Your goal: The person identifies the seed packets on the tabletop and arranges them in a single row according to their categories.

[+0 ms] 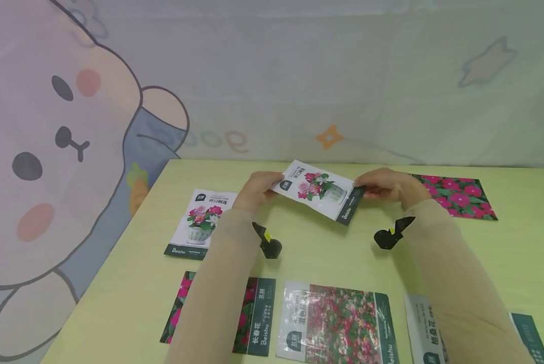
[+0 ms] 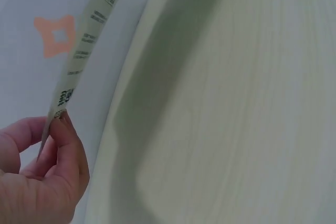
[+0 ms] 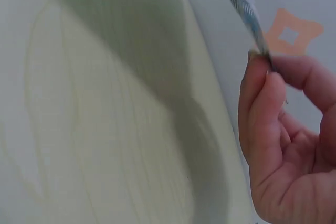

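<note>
Landmark: the mixed-flower packet (image 1: 340,323) is lying flat on the pale yellow table (image 1: 326,258), its dark green band facing the person's right.
Held packet: a white packet (image 1: 319,194) with a potted-flower picture is hanging tilted above the table, beyond the mixed-flower packet; its printed back is showing in the left wrist view.
Left hand: the left hand (image 1: 256,189) is pinching the held packet's white end between thumb and fingers, beyond the mixed-flower packet and slightly to its left.
Right hand: the right hand (image 1: 387,186) is pinching the dark-banded end between thumb and fingers, beyond the mixed-flower packet and slightly to its right.
Matching packet: a packet with the same potted-flower picture (image 1: 198,222) is lying beyond and left of the mixed-flower packet, partly behind the left sleeve (image 1: 219,283).
Pink-flower packet: this one (image 1: 462,197) is lying beyond and right of the mixed-flower packet.
Near packets: a green-banded packet (image 1: 261,318) is lying just left of the mixed-flower packet, and a white-edged packet (image 1: 423,328) is lying just right, partly hidden by the right sleeve (image 1: 467,288).
</note>
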The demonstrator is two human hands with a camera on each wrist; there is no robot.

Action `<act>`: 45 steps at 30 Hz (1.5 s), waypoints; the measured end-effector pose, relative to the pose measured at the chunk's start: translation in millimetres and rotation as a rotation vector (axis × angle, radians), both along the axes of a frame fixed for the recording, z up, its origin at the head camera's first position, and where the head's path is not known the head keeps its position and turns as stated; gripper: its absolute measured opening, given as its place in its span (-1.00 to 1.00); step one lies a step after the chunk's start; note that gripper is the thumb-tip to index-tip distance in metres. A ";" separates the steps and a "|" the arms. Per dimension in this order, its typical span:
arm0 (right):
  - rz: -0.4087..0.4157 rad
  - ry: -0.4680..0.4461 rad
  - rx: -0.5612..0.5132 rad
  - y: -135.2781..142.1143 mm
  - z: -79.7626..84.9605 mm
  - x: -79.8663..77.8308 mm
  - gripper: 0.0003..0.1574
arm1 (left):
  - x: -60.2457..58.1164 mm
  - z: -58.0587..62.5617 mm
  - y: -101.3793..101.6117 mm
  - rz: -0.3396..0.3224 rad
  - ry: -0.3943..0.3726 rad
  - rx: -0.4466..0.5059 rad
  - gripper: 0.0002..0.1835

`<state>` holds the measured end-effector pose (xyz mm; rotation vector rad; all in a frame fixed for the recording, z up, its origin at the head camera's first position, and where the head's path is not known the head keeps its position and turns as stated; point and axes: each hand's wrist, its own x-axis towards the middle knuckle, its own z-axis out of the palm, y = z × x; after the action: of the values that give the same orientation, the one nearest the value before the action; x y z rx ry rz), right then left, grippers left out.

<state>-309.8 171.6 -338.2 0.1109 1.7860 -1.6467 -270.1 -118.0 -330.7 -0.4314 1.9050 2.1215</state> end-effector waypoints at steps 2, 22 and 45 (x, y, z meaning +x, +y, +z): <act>0.087 0.026 -0.010 -4.0 -1.6 2.0 -0.88 | -1.9 -2.7 -3.6 0.014 -0.006 -0.017 -0.61; 0.279 0.019 -0.159 -65.2 9.0 24.9 -0.41 | -6.8 -2.5 -13.5 -0.104 -0.012 -0.054 -0.62; 0.022 -0.051 -0.249 -110.4 1.5 47.6 -0.68 | 0.3 4.5 -50.4 -0.218 -0.068 -0.122 -0.51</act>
<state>-262.2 61.2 -336.6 0.0195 1.5252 -1.8189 -269.8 -168.5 -326.2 -0.3009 1.9515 1.8386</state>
